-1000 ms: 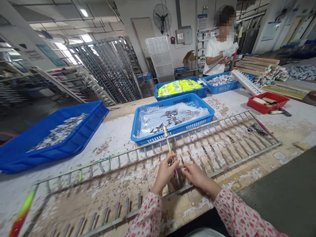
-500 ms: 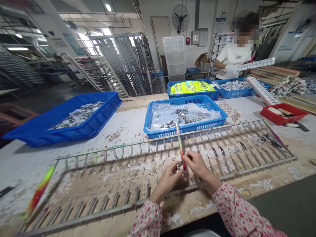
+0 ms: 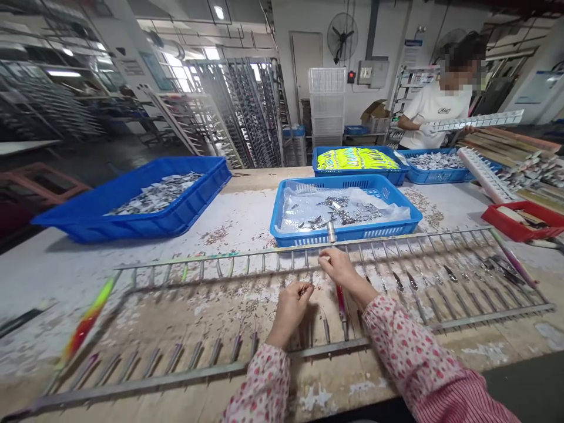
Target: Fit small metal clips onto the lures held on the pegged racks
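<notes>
Grey metal, the long rack [image 3: 211,374] is lying on the worktable [image 3: 247,202], its short pegs [image 3: 254,342] pointing inward from both long sides; near the rack's middle, over the space between its sides, the left hand [image 3: 289,311] is pinching small shiny pieces [image 3: 303,289] between thumb and fingertips; near it, at the rack's far side, the right hand [image 3: 342,271] is bending its fingers close together, though whether they are gripping anything one cannot tell; a painted bar [image 3: 341,302] is spanning the rack there, partly hidden by that hand; dark blades [image 3: 450,274] are sitting in a row within the rack's right half; just beyond the rack's far side, a light blue basket [image 3: 374,228] is holding dark bits [image 3: 335,202] on a white sheet [image 3: 299,212]; beyond the rack's left half, a dark blue tray [image 3: 132,226] is holding pale pieces [image 3: 154,194]; beside the rack's far right corner, a red tray [image 3: 511,227] is resting; well beyond the rack, a co-worker [image 3: 440,111] is holding a white strip [image 3: 480,121].
</notes>
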Tool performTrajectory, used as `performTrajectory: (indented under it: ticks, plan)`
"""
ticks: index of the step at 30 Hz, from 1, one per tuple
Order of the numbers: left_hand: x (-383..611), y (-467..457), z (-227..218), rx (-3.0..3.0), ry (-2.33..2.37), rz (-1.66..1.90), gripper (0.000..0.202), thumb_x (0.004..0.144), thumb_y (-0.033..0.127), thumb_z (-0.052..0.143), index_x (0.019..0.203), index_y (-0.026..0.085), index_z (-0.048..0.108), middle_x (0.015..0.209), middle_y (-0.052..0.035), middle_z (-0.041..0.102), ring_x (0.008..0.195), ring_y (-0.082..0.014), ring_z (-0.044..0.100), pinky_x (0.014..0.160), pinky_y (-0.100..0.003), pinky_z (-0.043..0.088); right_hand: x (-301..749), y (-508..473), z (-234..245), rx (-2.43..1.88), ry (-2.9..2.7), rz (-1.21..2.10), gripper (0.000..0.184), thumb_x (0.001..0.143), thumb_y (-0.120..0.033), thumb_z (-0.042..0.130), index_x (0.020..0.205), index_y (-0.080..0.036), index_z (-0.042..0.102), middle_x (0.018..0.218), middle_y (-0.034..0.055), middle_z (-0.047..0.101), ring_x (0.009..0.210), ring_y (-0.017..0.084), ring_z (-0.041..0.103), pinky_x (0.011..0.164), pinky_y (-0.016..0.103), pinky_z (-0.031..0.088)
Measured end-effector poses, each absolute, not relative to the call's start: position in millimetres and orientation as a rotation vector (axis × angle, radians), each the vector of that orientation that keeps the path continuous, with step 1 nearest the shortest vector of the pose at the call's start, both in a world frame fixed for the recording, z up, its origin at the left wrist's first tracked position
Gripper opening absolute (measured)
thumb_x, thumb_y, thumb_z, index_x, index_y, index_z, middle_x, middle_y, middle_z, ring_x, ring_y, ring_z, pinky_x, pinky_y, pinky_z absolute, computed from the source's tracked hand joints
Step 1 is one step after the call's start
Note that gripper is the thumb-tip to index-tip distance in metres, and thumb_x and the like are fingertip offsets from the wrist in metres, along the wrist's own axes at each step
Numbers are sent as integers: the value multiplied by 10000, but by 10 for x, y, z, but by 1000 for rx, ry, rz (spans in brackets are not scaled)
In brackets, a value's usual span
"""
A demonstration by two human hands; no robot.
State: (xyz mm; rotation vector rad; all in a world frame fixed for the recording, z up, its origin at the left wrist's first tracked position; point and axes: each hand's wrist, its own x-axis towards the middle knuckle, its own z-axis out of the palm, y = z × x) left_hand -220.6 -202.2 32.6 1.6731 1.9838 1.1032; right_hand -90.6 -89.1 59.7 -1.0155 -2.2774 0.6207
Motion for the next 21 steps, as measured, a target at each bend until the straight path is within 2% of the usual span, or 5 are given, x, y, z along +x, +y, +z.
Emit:
performTrajectory:
  ticks: [3, 7, 12, 19, 21]
  plan:
    - [-2232, -1945, 289, 1592, 2014, 1070, 189, 806, 261, 509, 722, 161, 646, 718, -39, 667, 684, -174, 577, 655, -276, 375, -1028, -736, 601, -1033, -2348, 639, 247, 853, -184, 529, 1074, -129, 626, 1010, 104, 661, 936, 197, 590, 827, 299, 423]
    - [-2195, -1865, 286, 1623, 2005, 1047, 247, 832, 255, 460, 687, 149, 629, 664, -33, 648, 645, -161, 554, 624, -263, 351, -1086, -676, 595, -1070, -2341, 704, 182, 813, -92, 526, 878, -162, 681, 835, 44, 694, 817, 168, 625, 783, 271, 443]
    - [-2146, -1803, 294, 1622, 2004, 1080, 226, 824, 265, 482, 715, 149, 642, 663, -26, 645, 645, -161, 557, 635, -261, 359, -1050, -680, 601, -1083, -2260, 800, 162, 784, -96, 566, 843, -177, 694, 748, 6, 687, 747, 148, 634, 757, 261, 461]
    - [-2102, -1840, 332, 1748, 1882, 1038, 200, 800, 227, 481, 669, 163, 618, 658, -26, 632, 665, -169, 565, 649, -262, 370, -1066, -694, 575, -1067, -2245, 755, 169, 811, -115, 562, 888, -177, 699, 885, 45, 717, 843, 179, 649, 817, 285, 463]
    - [-2129, -1852, 337, 1771, 1874, 1009, 196, 796, 215, 470, 675, 163, 615, 672, -30, 633, 674, -171, 564, 654, -266, 370, -1026, -744, 584, -1062, -2256, 714, 209, 823, -113, 552, 970, -174, 688, 925, 64, 712, 881, 191, 647, 836, 293, 459]
